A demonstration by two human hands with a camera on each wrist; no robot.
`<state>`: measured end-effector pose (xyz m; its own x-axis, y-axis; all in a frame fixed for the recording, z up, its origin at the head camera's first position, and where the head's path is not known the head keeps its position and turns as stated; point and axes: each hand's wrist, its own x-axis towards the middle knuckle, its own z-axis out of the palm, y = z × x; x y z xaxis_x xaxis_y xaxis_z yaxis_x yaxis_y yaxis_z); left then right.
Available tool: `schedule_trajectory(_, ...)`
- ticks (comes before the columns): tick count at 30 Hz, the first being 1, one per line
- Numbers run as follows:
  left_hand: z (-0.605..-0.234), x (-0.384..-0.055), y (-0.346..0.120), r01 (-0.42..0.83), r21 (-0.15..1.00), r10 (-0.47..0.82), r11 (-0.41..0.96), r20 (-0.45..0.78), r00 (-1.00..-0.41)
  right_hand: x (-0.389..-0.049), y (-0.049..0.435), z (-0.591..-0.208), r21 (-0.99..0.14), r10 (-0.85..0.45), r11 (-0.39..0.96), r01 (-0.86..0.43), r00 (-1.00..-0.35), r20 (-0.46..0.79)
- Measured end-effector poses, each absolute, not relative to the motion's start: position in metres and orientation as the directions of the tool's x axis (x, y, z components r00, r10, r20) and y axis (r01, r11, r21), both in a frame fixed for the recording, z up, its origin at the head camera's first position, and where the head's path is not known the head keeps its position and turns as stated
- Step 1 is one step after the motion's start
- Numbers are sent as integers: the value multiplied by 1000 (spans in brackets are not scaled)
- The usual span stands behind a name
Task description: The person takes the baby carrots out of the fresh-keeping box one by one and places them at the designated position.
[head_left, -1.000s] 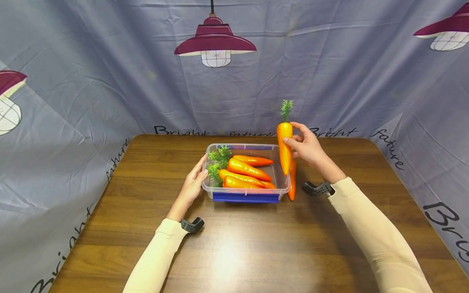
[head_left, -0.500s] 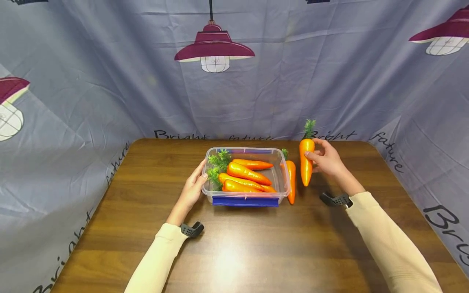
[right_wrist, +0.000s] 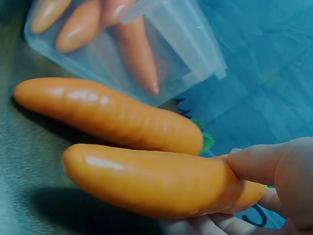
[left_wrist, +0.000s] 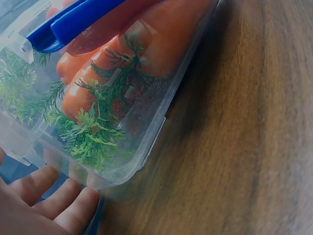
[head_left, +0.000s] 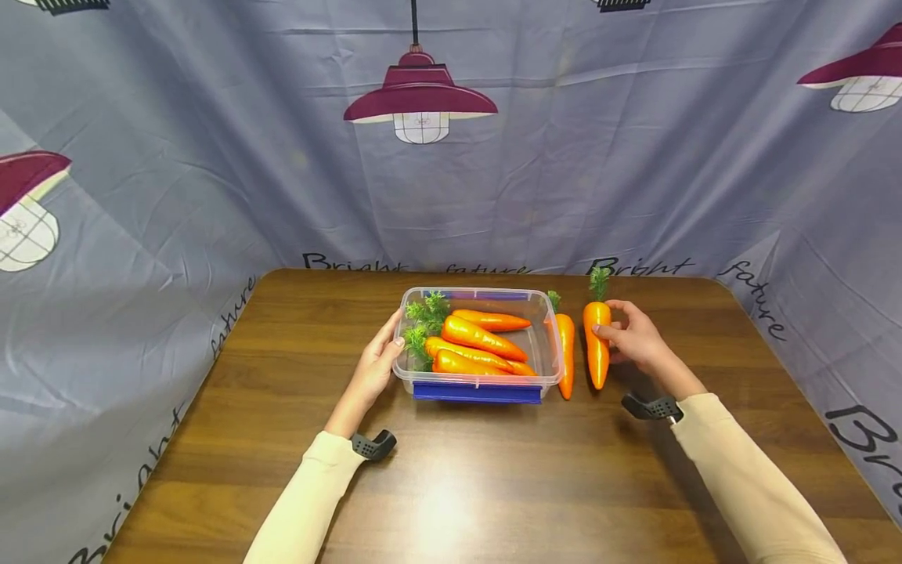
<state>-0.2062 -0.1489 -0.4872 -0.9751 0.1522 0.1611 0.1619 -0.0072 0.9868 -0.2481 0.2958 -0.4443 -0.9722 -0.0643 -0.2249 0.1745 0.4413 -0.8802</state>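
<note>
A clear plastic food container (head_left: 481, 382) with blue clips stands on the table, lid off. Several orange carrots (head_left: 479, 335) lie in it, their feathery green tops toward its left end. My left hand (head_left: 375, 364) holds that end, thumb at the rim and fingers against the outer wall, as the left wrist view shows near a corner (left_wrist: 105, 178). To the right, my right hand (head_left: 634, 337) pinches one carrot (head_left: 597, 345) near its leafy end, tip toward me; in the right wrist view a shadow lies below it. Beside the container's right wall another carrot (right_wrist: 112, 115) lies on the table.
The brown wooden table (head_left: 451, 486) ends at the back against a grey-blue curtain (head_left: 564, 188) printed with lamps and lettering. More curtain hangs along both sides. A dark camera mount sits on each wrist.
My right hand has carried the carrot from over the container's right end to the right and down close to the table, beside the other loose carrot. The left hand stays on the container.
</note>
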Motion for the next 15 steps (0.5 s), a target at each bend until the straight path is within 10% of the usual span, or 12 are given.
schedule_trajectory(15,-485,-205,-149,151,989,156,7,148,-977,-246,289,-461,-856,-62,470,216,-959,-276)
